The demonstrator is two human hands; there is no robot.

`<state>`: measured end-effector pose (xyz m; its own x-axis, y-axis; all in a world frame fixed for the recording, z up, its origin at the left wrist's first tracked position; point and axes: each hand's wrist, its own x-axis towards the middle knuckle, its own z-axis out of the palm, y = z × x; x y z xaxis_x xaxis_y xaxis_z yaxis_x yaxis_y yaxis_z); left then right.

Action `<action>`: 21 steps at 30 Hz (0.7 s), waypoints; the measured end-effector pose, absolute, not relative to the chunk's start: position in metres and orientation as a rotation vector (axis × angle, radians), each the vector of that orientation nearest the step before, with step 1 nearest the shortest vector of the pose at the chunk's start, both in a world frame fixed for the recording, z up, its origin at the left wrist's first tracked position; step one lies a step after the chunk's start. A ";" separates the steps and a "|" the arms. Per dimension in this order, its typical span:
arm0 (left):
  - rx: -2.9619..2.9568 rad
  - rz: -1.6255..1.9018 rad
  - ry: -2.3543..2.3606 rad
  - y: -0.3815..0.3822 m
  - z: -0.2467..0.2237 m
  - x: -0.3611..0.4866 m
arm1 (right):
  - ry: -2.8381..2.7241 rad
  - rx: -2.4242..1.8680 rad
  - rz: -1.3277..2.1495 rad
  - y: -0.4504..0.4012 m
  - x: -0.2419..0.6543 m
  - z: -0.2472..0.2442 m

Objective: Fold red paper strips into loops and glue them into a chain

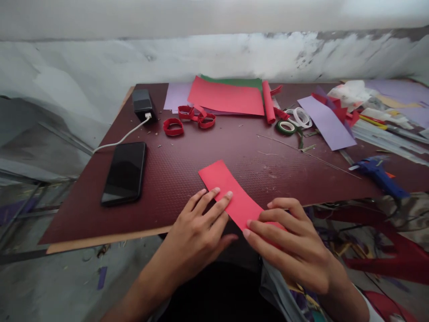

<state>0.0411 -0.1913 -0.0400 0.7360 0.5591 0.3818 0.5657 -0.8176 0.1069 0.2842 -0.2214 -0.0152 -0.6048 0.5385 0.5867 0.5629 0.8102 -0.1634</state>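
Observation:
A red paper strip (231, 183) lies slanted across the table's front edge, its far end flat on the tabletop. My left hand (204, 228) rests on the strip's left edge, fingers stretched out and thumb apart. Around the near end, my right hand (291, 241) has its fingers curled over the paper, hiding part of it. Farther back are several folded red paper loops (173, 127), standing on edge. Behind them a larger red sheet (228, 96) lies over green and purple paper, beside a red paper roll (268, 103).
A black phone (124, 173) and a dark charger block (143, 105) with a white cable sit at left. Toward the right are green tape (286, 127), white tape (301, 117), thin wires, a purple sheet (326, 123) and a blue glue gun (378, 174). A wall stands behind.

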 end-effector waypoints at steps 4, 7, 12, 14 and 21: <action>-3.010 -0.628 -0.824 -0.186 -0.039 0.030 | -2.388 -0.834 -0.024 -0.217 0.294 -0.020; -2.998 -0.682 -0.825 -0.186 -0.037 0.025 | -2.418 -0.860 -0.094 -0.213 0.296 -0.025; -2.899 -0.784 -0.940 -0.190 -0.037 0.029 | -2.433 -0.863 -0.181 -0.212 0.285 -0.025; -2.913 -0.715 -0.954 -0.190 -0.039 0.029 | -2.440 -0.864 -0.161 -0.210 0.283 -0.024; -3.052 -0.528 -1.023 -0.187 -0.033 0.020 | -2.456 -0.782 -0.039 -0.205 0.284 -0.026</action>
